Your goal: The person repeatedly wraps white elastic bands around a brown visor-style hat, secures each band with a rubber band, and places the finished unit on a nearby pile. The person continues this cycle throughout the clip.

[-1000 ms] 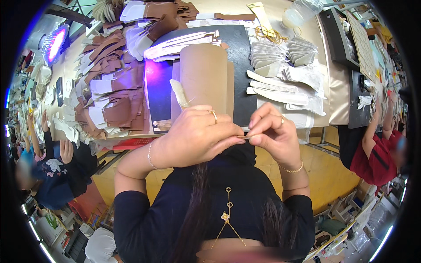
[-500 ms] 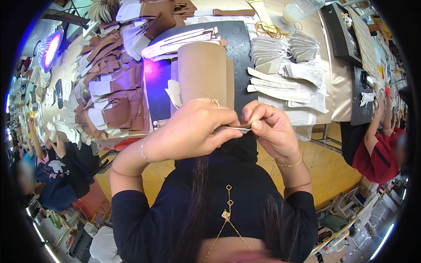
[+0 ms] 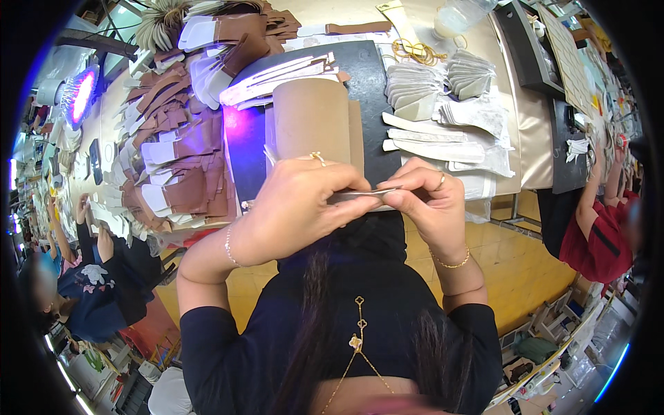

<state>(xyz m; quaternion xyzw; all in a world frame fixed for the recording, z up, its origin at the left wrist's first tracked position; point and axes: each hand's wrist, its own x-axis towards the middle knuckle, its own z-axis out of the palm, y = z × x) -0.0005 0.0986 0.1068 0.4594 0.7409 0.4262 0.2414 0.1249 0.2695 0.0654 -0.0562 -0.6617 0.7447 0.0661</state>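
Observation:
Between my two hands is a thin layered strip (image 3: 365, 195), brown on one face and pale on the other, seen nearly edge-on. My left hand (image 3: 299, 200) pinches its left part between thumb and fingers. The thumb and forefinger of my right hand (image 3: 427, 197) press together on its right end. Much of the strip is hidden by my fingers. Just beyond my hands, a tan curved block (image 3: 311, 124) rests on a black board (image 3: 372, 83). White strips (image 3: 283, 77) lie fanned out behind the block.
Stacked brown and white pieces (image 3: 181, 162) cover the table's left side. Fanned grey-white pieces (image 3: 413, 88) and long pale strips (image 3: 436, 146) lie to the right. A bright lamp (image 3: 81, 97) glows at far left. A black tray (image 3: 529, 52) stands at far right. Other people sit on both sides.
My right thumb and forefinger have closed flatter along the strip's right end. The strip now shows more edge-on, with less brown visible. The table view has shifted slightly left.

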